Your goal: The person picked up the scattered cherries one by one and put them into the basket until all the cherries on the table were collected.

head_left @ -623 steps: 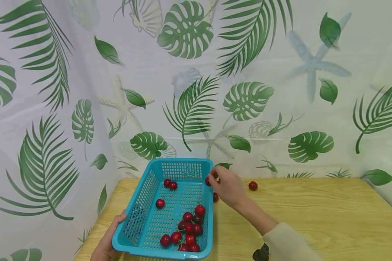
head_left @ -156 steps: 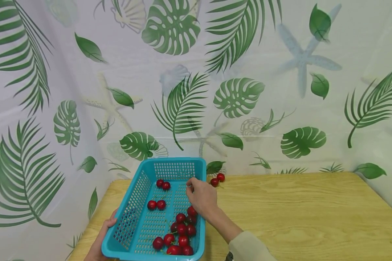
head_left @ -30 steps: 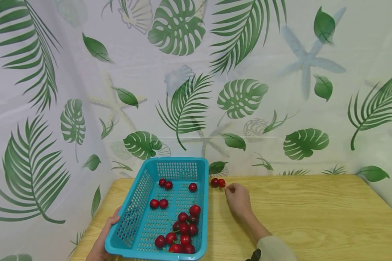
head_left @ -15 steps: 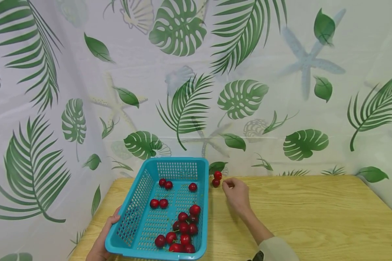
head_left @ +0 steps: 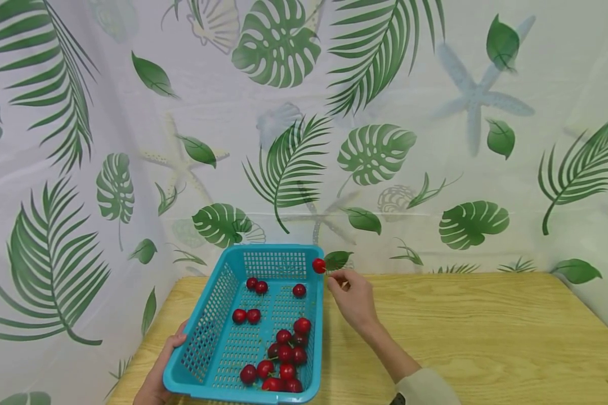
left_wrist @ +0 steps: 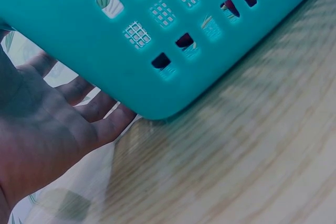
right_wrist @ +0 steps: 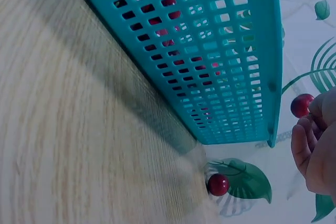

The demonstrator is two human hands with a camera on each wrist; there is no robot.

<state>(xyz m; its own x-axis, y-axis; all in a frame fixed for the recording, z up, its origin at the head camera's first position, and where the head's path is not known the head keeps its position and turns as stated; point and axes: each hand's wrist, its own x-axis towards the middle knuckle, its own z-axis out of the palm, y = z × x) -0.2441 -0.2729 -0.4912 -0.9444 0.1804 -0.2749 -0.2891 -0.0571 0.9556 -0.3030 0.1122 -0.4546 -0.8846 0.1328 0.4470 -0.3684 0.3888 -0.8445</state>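
My right hand (head_left: pixel 356 298) pinches a red cherry (head_left: pixel 318 265) by its stem, just above the right rim of the blue plastic basket (head_left: pixel 320 337). In the right wrist view the held cherry (right_wrist: pixel 302 105) hangs by the fingertips, beside the basket wall. Another cherry (right_wrist: pixel 218 184) lies on the table near the backdrop; in the head view it is hidden, apparently behind my hand. With my left hand (head_left: pixel 163 365) I hold the basket at its left side; the left wrist view shows the fingers (left_wrist: pixel 113 124) against it. Inside, several cherries (head_left: pixel 285 354) cluster at the near right.
Two pairs of cherries (head_left: pixel 256 285) and a single cherry (head_left: pixel 299 290) lie apart in the basket's far and middle parts. The wooden table (head_left: pixel 476 332) extends right. A leaf-printed sheet (head_left: pixel 425 112) hangs behind and at the left.
Over the last second my right hand has lifted a cherry off the table and moved it left to the basket's rim. Since the oldest frame, more cherries lie in the basket.
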